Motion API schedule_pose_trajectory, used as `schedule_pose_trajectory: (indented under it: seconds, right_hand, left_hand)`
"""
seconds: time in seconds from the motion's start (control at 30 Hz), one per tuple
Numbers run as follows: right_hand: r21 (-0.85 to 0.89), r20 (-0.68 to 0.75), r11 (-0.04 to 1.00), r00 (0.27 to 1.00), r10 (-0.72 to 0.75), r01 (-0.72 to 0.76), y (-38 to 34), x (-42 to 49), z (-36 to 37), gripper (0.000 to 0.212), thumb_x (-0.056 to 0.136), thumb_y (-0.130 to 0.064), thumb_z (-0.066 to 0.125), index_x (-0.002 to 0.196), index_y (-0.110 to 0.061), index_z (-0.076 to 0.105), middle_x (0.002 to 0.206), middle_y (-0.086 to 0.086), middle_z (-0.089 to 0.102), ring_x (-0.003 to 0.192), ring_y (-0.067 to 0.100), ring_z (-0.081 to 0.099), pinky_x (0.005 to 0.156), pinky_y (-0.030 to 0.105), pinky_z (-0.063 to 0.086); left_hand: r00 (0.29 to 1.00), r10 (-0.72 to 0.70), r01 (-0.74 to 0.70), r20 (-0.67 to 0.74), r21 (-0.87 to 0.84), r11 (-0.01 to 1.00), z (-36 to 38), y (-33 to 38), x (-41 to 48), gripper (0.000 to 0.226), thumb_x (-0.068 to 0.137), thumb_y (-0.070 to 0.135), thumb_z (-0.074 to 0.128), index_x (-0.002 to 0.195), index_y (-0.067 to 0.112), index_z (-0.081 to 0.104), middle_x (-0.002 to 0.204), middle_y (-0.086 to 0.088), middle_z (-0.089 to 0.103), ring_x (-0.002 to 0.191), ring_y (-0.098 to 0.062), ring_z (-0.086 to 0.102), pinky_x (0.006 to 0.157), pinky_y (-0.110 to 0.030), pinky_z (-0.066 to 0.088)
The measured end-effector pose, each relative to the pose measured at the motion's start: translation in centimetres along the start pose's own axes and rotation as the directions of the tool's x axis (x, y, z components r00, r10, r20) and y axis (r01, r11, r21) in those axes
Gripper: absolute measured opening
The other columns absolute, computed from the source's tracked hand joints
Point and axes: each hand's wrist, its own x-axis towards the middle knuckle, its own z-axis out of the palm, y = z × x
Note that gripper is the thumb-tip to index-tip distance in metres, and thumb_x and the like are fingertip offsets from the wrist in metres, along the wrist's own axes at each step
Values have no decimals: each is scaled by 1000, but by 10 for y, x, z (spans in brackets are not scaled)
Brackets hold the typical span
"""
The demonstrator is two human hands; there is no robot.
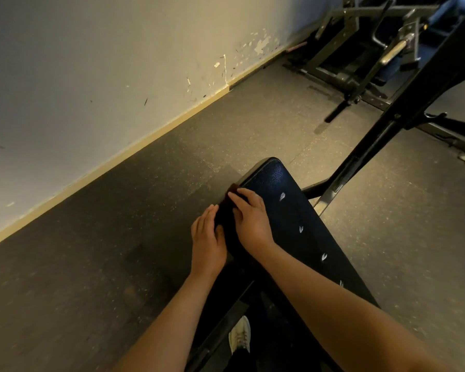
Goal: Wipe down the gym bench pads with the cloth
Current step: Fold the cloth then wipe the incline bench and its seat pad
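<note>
1. The dark cloth [224,214] is lying lengthwise along the bench pad's [287,210] left edge, near its far end.
2. The right hand [251,221] is pressing it with nearly flat fingers [240,196]; the left hand [208,240], fingers straight, is touching its left side.

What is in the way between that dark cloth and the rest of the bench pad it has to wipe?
Nothing visible. Both the left hand and right hand rest on the cloth at the bench pad's left edge, and the pad beyond shows only small white marks in its surface.
</note>
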Motion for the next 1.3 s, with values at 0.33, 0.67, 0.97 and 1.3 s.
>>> schedule_pose_trajectory:
  seconds: [0.33,0.67,0.97,1.3]
  right_hand:
    - [-85,17,963,967,-254,254,22,-9,6,38,101,-19,52,137,-22,60,144,0,53,137,23,38,110,42,43]
    - [-104,-255,923,887,-384,370,46,-9,40,36,101,-26,49,133,-22,63,136,-4,59,115,18,43,93,31,48]
    - [-89,-373,883,806,-459,461,55,-10,59,41,99,-27,40,131,-18,65,133,0,61,110,23,43,94,39,46]
    - [-92,-378,851,773,-510,517,70,-20,64,39,103,-24,39,137,-24,59,137,-7,57,112,16,38,95,30,42]
  left_hand:
    - [985,-33,-1,-169,-195,981,28,-3,3,37,106,22,44,142,29,41,138,7,47,124,-10,52,102,-44,52]
    - [903,143,-245,-405,-212,946,70,-29,8,40,108,24,42,148,29,42,151,11,40,138,-4,40,116,-40,38]
    - [819,253,-399,-516,-194,896,82,-44,11,38,108,21,40,144,28,51,149,15,41,128,12,40,112,-17,34]
    - [754,380,-514,-537,-121,849,87,-61,16,38,109,23,36,143,30,51,151,8,42,139,-8,39,118,-41,36]
